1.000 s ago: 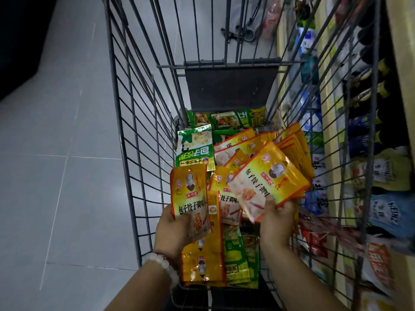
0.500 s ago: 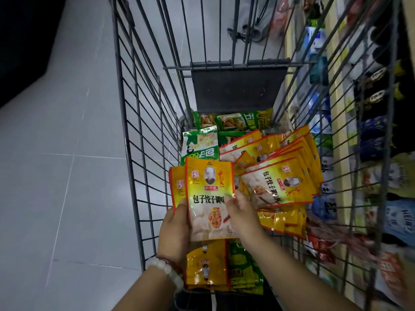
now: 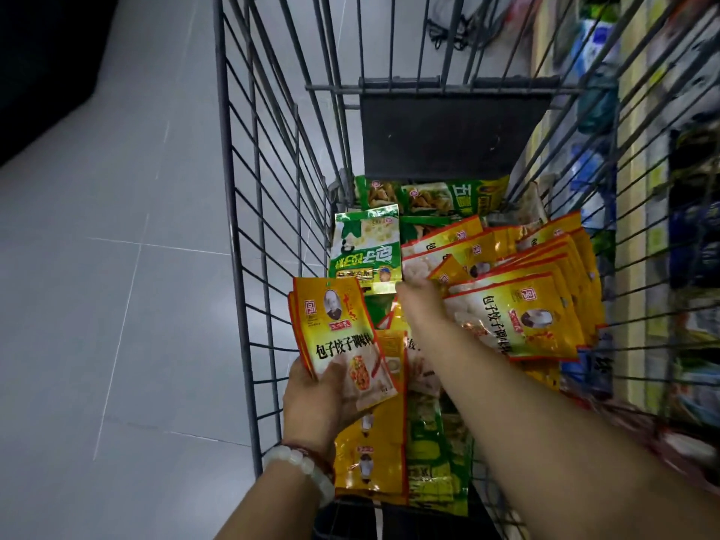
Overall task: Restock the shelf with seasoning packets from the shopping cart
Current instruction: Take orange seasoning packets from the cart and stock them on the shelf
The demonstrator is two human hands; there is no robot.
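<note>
A grey wire shopping cart holds several yellow seasoning packets fanned out at its right and green packets toward its far end. My left hand grips a small stack of yellow packets upright near the cart's left wall. My right hand reaches forward into the middle of the cart, fingers at the edge of the yellow pile; its fingertips are blurred and I cannot tell whether they hold a packet. More yellow and green packets lie flat below my arms.
A store shelf with bottles and pouches runs close along the cart's right side. Grey tiled floor lies to the left. A dark panel closes the cart's far end.
My right hand let go of the packet it passed to the left hand and moved forward to the yellow pile. The left hand's stack has tilted left and gained a packet.
</note>
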